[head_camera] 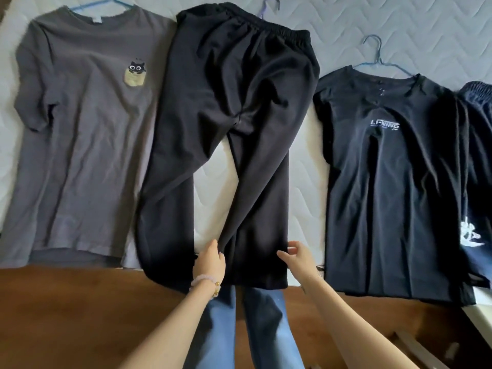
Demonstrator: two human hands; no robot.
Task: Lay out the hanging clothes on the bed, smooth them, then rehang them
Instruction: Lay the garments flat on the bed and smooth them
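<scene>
Four garments lie on the white quilted mattress (439, 27), though the dark blue one with white print (476, 161) at far right is cut off by the frame. Three blue wire hangers show only hooks: one above the grey cat-pocket T-shirt (85, 123), one (269, 6) behind the black elastic-waist trousers (231, 107), one above the black logo T-shirt (388, 187). Trouser hems overhang the near mattress edge above the brown wooden floor (66, 310). Bare mattress shows between the trouser legs and beside them. My left hand (209, 263), beaded bracelet at the wrist, pinches the right trouser leg's inner edge; my right hand (296, 255) pinches its outer edge, arms reaching forward and apart.
</scene>
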